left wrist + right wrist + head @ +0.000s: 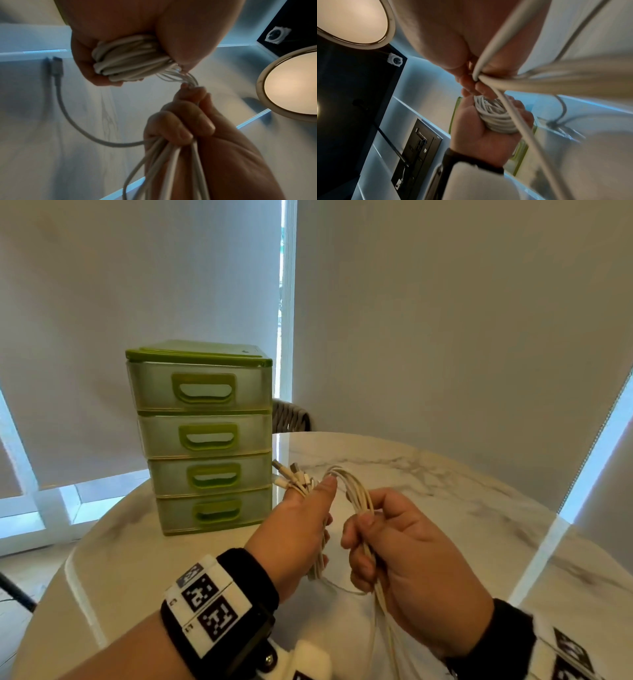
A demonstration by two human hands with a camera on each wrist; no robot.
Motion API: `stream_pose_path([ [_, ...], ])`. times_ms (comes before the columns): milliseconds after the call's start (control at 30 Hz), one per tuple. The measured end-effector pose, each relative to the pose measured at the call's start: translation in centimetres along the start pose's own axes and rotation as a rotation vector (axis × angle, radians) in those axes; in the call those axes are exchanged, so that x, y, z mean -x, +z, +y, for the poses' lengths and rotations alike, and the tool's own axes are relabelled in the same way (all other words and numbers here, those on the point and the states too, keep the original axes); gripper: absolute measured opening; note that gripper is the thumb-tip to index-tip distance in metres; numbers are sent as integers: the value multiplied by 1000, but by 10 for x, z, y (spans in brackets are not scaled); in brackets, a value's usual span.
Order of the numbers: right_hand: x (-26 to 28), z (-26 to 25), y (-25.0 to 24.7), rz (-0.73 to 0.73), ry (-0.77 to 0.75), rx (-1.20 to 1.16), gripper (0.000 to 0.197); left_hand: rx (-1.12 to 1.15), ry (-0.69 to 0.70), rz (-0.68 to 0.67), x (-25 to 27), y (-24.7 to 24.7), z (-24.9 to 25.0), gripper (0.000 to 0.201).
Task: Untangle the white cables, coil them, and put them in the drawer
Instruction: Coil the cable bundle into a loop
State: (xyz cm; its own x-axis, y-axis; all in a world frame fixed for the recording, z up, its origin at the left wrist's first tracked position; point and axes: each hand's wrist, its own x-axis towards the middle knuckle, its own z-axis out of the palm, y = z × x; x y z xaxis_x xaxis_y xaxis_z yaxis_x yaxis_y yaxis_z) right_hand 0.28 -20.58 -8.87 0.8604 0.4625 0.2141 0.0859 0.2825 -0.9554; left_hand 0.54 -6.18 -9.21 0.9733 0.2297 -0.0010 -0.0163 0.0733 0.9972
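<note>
white cables [356,491] gripped in both fists, left hand [294,529] & right hand [411,559]

White cables [356,491] with silver-tipped plugs [280,466]; a drawer unit [205,436] with translucent pale fronts, lime-green handles and lid, near the tabletop's [445,474] left edge; tabletop white marble with grey veins; black wristbands [246,577] bearing black-and-white square markers [209,607]; pale grey blinds [445,320]

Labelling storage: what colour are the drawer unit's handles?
Green, matching the lid, on the drawer unit; the drawer fronts are translucent. Clearest in the head view.
</note>
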Motion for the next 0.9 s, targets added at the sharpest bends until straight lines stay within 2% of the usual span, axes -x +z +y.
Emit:
stream_pose_path([
  [67, 2, 2, 3, -42, -16, 82, 16, 13, 29, 39, -4, -1, -4, 55],
  [200, 2, 7, 3, -57, 17, 130, 29, -27, 47, 114, -8, -4, -8, 70],
  [267, 3, 10, 6, -64, 21, 87, 31, -20, 43, 133, -9, -4, -8, 63],
  [333, 1, 11, 7, -52, 36, -32, 30, -39, 45, 132, -10, -6, -7, 48],
  [400, 0, 10, 6, -19, 56, -151, 30, -54, 27, 91, -10, -9, -6, 38],
  [467, -2, 8, 5, -13, 45, -158, 30, -106, 22, 49, -11, -10, -6, 34],
  [567, -1, 6, 3, -46, 16, -45, 34, -103, 49, 24, -11, -10, -6, 44],
  [633, -1, 5, 2, -68, 26, 49, 39, -71, 65, 12, -10, -8, -7, 62],
  [700, 1, 5, 5, -101, 55, 136, 40, -17, 19, 1, -9, -6, -10, 84],
  [733, 3, 6, 7, -127, 68, 189, 38, 36, 5, 25, -10, -6, -10, 83],
  [767, 4, 7, 8, -156, 73, 276, 34, 78, 0, 67, -10, -5, -9, 73],
  [900, 7, 4, 11, -264, -8, 805, 33, 240, -92, 134, -10, -4, -6, 49],
])
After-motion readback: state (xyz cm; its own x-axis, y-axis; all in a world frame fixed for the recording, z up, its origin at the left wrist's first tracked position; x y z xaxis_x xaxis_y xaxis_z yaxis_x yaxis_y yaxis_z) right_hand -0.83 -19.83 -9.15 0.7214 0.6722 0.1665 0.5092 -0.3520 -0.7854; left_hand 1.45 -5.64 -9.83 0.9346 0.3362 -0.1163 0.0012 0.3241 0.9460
